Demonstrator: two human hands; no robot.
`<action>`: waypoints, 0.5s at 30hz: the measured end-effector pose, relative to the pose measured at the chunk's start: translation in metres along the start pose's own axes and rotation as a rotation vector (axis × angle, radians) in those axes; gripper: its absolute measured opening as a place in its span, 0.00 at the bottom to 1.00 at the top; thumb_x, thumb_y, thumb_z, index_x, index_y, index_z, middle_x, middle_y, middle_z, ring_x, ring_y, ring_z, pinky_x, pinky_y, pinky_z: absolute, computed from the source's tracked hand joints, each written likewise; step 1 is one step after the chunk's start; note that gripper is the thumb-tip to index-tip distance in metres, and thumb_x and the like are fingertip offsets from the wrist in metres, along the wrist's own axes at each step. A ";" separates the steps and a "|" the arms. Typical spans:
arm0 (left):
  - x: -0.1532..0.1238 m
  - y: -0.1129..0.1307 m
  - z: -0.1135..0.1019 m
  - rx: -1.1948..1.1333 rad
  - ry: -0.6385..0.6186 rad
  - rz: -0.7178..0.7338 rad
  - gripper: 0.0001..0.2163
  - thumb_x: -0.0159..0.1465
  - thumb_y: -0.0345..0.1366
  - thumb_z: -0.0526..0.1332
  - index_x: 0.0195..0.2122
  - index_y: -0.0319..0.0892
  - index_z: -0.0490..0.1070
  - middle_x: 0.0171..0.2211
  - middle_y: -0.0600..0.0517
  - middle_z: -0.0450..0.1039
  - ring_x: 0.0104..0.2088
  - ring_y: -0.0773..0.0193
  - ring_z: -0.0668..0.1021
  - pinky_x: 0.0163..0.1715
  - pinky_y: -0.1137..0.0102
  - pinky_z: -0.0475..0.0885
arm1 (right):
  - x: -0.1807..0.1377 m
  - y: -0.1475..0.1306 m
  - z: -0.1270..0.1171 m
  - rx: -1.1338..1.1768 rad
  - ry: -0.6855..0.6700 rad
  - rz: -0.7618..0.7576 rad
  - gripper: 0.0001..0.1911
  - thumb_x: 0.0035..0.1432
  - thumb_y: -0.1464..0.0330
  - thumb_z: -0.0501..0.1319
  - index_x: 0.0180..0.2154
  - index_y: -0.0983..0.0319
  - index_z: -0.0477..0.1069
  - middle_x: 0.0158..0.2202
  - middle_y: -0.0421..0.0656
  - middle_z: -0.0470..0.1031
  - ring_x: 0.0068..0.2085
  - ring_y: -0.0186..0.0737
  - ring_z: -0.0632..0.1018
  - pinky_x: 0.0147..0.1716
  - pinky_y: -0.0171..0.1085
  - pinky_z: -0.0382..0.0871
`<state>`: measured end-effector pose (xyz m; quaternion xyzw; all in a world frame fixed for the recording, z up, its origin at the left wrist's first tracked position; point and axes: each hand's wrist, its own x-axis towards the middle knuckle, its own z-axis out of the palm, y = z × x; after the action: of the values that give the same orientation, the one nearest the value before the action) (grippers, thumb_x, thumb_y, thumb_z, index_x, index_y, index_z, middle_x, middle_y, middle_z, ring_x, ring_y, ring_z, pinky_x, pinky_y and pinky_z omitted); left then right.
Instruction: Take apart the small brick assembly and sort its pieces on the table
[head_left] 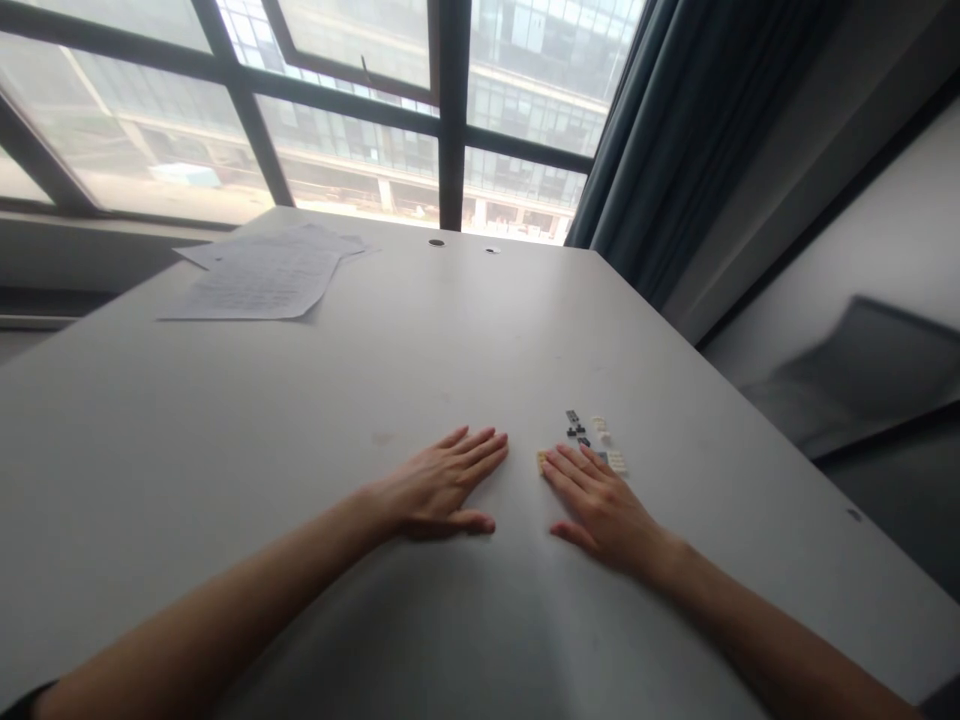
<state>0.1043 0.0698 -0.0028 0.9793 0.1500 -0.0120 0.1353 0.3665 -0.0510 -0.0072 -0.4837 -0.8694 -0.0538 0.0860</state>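
Note:
My left hand (450, 484) lies flat on the white table (300, 440), palm down, fingers stretched out and thumb apart. To its right, my right hand (604, 510) is also palm down with the fingers extended and nothing gripped. Its fingertips rest over or against a row of small toy bricks: a yellow brick (541, 462) shows at the left, a cream studded brick (616, 462) at the right. My fingers hide part of this row. Just beyond are small dark grey pieces (573, 416) and white pieces (598, 424).
Printed sheets of paper (259, 275) overlap at the table's far left. Two holes, one a dark round hole (436, 243), sit near the far edge. A window (360, 130) stands behind the table, with a dark curtain (660, 130) on the right.

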 end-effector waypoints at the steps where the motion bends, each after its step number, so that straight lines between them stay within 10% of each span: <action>1: 0.010 0.001 0.000 -0.008 0.001 0.007 0.41 0.61 0.63 0.44 0.67 0.40 0.37 0.67 0.43 0.37 0.67 0.52 0.45 0.64 0.56 0.38 | -0.005 0.005 0.000 -0.010 0.008 0.001 0.34 0.63 0.54 0.53 0.62 0.67 0.55 0.62 0.51 0.60 0.64 0.50 0.58 0.62 0.53 0.52; 15: 0.068 0.043 0.015 -0.112 0.093 0.125 0.44 0.59 0.66 0.44 0.67 0.38 0.43 0.67 0.41 0.41 0.67 0.50 0.47 0.64 0.54 0.38 | -0.028 0.029 0.003 -0.036 0.119 0.058 0.28 0.64 0.56 0.51 0.60 0.66 0.60 0.60 0.51 0.64 0.64 0.51 0.59 0.62 0.56 0.52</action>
<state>0.1819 0.0462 -0.0108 0.9772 0.0952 0.0503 0.1832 0.4052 -0.0586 -0.0156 -0.5059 -0.8473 -0.0958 0.1303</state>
